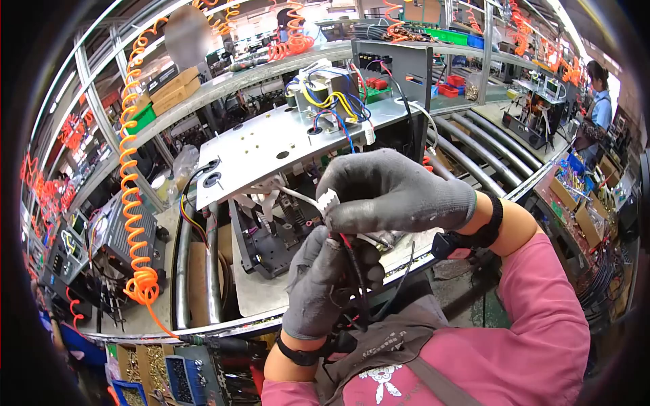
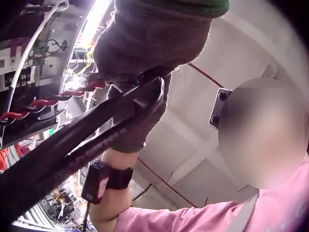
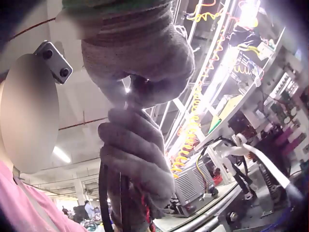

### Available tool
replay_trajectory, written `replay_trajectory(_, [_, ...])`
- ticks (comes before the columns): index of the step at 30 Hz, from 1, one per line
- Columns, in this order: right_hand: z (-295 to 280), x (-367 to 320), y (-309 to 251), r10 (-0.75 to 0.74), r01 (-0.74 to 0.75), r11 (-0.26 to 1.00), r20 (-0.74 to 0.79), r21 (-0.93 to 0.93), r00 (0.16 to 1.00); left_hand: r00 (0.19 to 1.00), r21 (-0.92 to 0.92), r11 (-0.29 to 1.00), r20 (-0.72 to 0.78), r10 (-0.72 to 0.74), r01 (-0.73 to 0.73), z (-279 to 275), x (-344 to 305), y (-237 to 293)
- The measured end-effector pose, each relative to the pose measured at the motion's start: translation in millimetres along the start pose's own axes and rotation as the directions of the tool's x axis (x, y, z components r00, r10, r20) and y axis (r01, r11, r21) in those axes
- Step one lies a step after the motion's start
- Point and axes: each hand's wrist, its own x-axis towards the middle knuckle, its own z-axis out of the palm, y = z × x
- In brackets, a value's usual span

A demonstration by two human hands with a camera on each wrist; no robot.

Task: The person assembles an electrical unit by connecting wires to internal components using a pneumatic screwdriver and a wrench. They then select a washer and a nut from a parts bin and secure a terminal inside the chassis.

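My gloved right hand [image 1: 399, 193] pinches a white plug connector [image 1: 328, 201] between thumb and fingers, over the front edge of an open metal chassis. Just below it, my gloved left hand [image 1: 318, 281] grips black cables [image 1: 355, 271], its fingers curled round them in the right wrist view. A red wire shows between the two hands. In the left wrist view, a twisted red and black wire pair [image 2: 41, 102] runs out beside the black cables [image 2: 63, 145]. A white cable [image 1: 298, 195] leads from the chassis to the connector. The fingers partly hide the connector.
A silver metal panel [image 1: 254, 143] carries a transformer [image 1: 328, 91] with yellow, blue and red wires. Below it lies a black base [image 1: 271, 237]. Rollers [image 1: 484, 145] run to the right. An orange coiled hose [image 1: 128, 169] hangs at left; parts bins [image 1: 186, 379] stand front left.
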Motion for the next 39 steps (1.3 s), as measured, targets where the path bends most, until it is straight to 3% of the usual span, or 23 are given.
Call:
replay_trajectory(3, [2.1,5.9,4.3,-0.071,0.071,0.997,-0.008,-0.015,0.997,0.994,-0.095,0.99,-0.009,-0.108,0.107,1.0,-4.2,7.3])
replay_trajectory(4, [1.1,8.8,9.6,-0.126,0.125,0.99,-0.017,-0.059,0.992,0.995,-0.052,0.994,-0.021,-0.096,0.095,1.4,-6.7,9.6])
replay_trajectory(5, [3.1,7.7,3.7,-0.069,0.07,0.998,-0.041,0.007,0.997,0.996,-0.005,0.996,-0.033,-0.084,0.084,1.9,-9.8,11.7])
replay_trajectory(6, [2.9,9.2,5.3,-0.088,0.089,0.996,-0.04,0.006,0.995,0.996,-0.087,0.996,0.082,-0.025,0.033,-5.6,-9.5,6.0])
replay_trajectory(10, [0.4,9.5,-4.7,-0.17,0.169,0.984,0.014,0.065,0.985,0.997,-0.075,0.996,0.062,-0.051,0.055,1.8,-14.0,9.5])
replay_trajectory(12, [1.4,8.3,-11.2,-0.175,0.175,0.984,0.029,0.016,0.984,1.0,0.005,1.0,0.021,0.01,-0.01,10.2,-12.6,10.1])
replay_trajectory(13, [-0.9,7.9,-7.5,-0.241,0.247,0.968,0.117,-0.044,0.963,1.0,0.01,1.0,0.019,0.01,-0.01,11.8,-13.1,10.0])
replay_trajectory(16, [-1.1,7.3,-2.3,-0.374,0.387,0.915,0.12,-0.116,0.92,0.997,0.119,0.99,-0.004,0.079,-0.078,12.7,-11.6,15.7])
replay_trajectory(19, [-0.3,2.7,-5.7,-0.261,0.266,0.962,0.086,-0.062,0.962,0.983,0.137,0.976,-0.052,0.175,-0.167,14.0,-3.4,23.8])
replay_trajectory(21, [7.8,0.6,0.2,-0.322,0.329,0.942,-0.097,0.072,0.942,0.973,0.151,0.962,-0.004,0.232,-0.229,18.2,3.9,29.2])
replay_trajectory(23, [6.5,-8.2,2.8,-0.243,0.267,0.959,-0.203,0.098,0.949,0.948,0.233,0.919,0.047,0.316,-0.318,25.5,8.4,34.5])
replay_trajectory(25, [3.4,-22.8,10.3,-0.277,0.277,0.96,-0.189,-0.026,0.942,0.931,0.289,0.897,-0.049,0.362,-0.333,37.7,8.9,42.2])
replay_trajectory(26, [12.3,-18.7,23.4,-0.304,0.324,0.93,-0.132,0.171,0.943,0.915,0.28,0.895,-0.112,0.388,-0.346,43.3,11.0,43.0])
replay_trajectory(27, [15.0,-20.9,28.2,-0.413,0.393,0.905,-0.114,-0.165,0.904,0.895,0.273,0.893,-0.173,0.411,-0.357,46.4,14.6,43.1])
replay_trajectory(29, [23.4,-32.9,22.5,-0.137,0.129,0.892,0.011,-0.433,0.99,0.894,0.273,0.883,-0.132,0.429,-0.383,44.3,24.3,44.5])
replay_trajectory(32, [31.1,-35.4,45.8,-0.174,0.138,0.907,-0.055,-0.397,0.983,0.883,0.337,0.85,-0.098,0.46,-0.405,50.2,36.9,44.8])
replay_trajectory(35, [23.4,-40.7,45.8,-0.28,0.213,0.849,-0.07,-0.483,0.957,0.87,0.487,0.769,-0.036,0.492,-0.414,57.1,46.6,52.2])
replay_trajectory(36, [20.4,-41.1,46.5,-0.297,0.215,0.844,-0.095,-0.491,0.95,0.867,0.658,0.637,0.05,0.495,-0.401,51.1,52.8,60.0])
replay_trajectory(38, [19.2,-40.0,47.3,-0.385,0.268,0.795,-0.11,-0.545,0.916,0.897,0.694,0.637,0.032,0.44,-0.337,49.6,51.9,61.7])
replay_trajectory(39, [14.2,-36.4,41.9,-0.218,0.156,0.934,-0.166,-0.322,0.962,0.78,0.828,0.3,0.235,0.58,-0.473,41.1,49.0,62.7])
